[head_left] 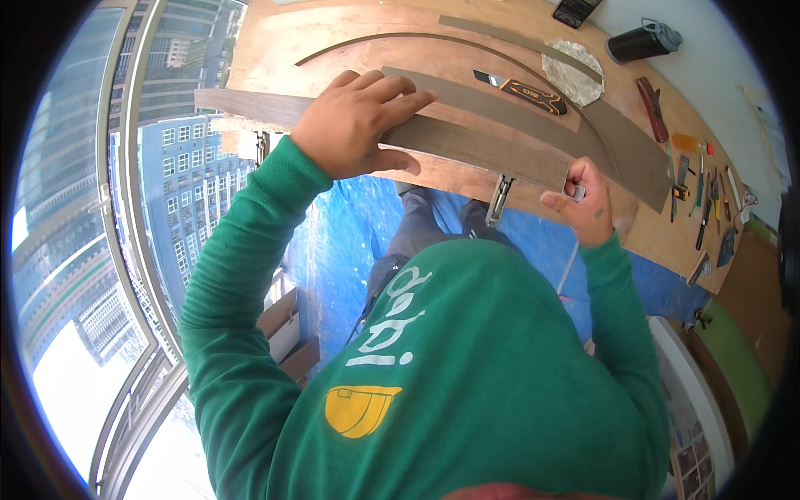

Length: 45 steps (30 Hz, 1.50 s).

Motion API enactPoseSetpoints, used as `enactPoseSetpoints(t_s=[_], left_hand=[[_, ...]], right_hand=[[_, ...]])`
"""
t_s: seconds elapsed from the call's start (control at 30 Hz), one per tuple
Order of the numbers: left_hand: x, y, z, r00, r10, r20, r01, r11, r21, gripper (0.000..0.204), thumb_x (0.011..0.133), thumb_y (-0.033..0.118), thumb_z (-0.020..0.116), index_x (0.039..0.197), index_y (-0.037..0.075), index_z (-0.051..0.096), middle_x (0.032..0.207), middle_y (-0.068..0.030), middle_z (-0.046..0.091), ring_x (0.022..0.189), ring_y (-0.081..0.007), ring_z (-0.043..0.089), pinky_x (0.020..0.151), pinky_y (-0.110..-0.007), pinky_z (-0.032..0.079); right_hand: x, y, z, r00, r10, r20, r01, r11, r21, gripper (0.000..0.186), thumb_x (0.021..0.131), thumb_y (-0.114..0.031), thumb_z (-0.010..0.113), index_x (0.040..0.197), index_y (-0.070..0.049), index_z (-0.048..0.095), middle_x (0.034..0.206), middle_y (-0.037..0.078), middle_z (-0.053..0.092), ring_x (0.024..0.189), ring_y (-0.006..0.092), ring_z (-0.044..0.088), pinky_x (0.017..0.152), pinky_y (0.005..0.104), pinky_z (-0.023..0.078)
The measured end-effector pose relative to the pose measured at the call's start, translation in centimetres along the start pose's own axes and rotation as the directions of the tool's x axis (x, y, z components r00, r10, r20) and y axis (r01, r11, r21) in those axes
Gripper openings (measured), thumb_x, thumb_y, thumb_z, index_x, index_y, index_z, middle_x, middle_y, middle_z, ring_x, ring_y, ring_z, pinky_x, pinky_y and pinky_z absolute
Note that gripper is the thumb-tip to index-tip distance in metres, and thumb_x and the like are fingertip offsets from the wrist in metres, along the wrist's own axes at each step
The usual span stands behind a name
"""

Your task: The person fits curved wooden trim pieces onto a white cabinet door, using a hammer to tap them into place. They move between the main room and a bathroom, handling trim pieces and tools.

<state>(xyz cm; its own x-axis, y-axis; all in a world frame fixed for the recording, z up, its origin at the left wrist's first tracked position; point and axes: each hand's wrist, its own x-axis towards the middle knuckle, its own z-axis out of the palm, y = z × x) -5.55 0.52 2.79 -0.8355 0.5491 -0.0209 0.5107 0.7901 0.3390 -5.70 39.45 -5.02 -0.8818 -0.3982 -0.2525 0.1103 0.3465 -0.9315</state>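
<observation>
A long wood-grain panel lies along the near edge of the worktable. Across its middle rests my left hand, fingers stretched out over the top and thumb apart at the near side. At the panel's right end my right hand is closed, with a small pale grey piece showing between its fingers; its kind I cannot make out. A metal hinge sticks out from the panel's near side, between my hands. Another metal fitting shows near the left end.
On the plywood table lie a utility knife, brown strips, a thin curved strip and a crumpled pale sheet. A black bottle and hand tools sit right. Blue sheeting covers the floor; windows are left.
</observation>
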Motion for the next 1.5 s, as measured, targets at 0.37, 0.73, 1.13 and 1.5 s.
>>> enactPoseSetpoints(t_s=[0.37,0.73,1.13,1.5], left_hand=[[-14.3,-8.3,3.7,-0.16,-0.822,-0.546,0.154,0.526,-0.837,0.066,0.093,0.01,0.058,0.155,0.001,0.036,0.157,-0.0162,0.042,0.144,-0.0329,0.04,0.117,-0.049,0.033],[-22.5,-21.9,10.6,0.536,-0.844,0.037,0.193,0.08,-0.978,0.057,0.081,-0.009,0.055,0.138,-0.003,0.056,0.12,-0.0119,0.069,0.109,-0.0223,0.066,0.097,-0.034,0.051],[-18.2,-36.3,-3.6,0.584,-0.805,-0.11,0.164,0.25,-0.954,0.034,0.076,-0.006,0.057,0.106,-0.003,0.072,0.103,-0.0097,0.074,0.096,-0.0183,0.069,0.089,-0.031,0.054],[-8.4,-57.0,-6.7,0.442,-0.897,-0.019,0.174,0.106,-0.979,0.037,0.074,-0.001,0.064,0.109,0.008,0.067,0.095,-0.0043,0.071,0.087,-0.0207,0.067,0.083,-0.039,0.054]], right_hand=[[-0.9,1.0,0.9,0.973,-0.222,-0.062,0.209,0.965,-0.16,0.05,0.074,-0.023,0.092,0.105,-0.003,0.058,0.089,-0.001,0.051,0.087,0.0123,0.049,0.079,0.028,0.045],[0.0,1.2,0.2,0.996,0.065,-0.059,-0.07,0.993,-0.097,0.026,0.082,-0.007,0.086,0.092,-0.002,0.062,0.081,-0.005,0.05,0.078,0.0068,0.048,0.07,0.0243,0.045],[15.2,-13.3,4.6,0.989,0.072,-0.132,-0.056,0.991,0.119,0.04,0.085,-0.006,0.083,0.119,0.003,0.066,0.109,0.006,0.069,0.097,0.0136,0.067,0.082,0.0299,0.055],[39.5,-11.0,7.7,0.999,-0.031,0.007,0.028,0.966,0.257,0.035,0.087,-0.006,0.081,0.117,0.0,0.066,0.108,0.005,0.069,0.101,0.0137,0.063,0.089,0.0314,0.051]])
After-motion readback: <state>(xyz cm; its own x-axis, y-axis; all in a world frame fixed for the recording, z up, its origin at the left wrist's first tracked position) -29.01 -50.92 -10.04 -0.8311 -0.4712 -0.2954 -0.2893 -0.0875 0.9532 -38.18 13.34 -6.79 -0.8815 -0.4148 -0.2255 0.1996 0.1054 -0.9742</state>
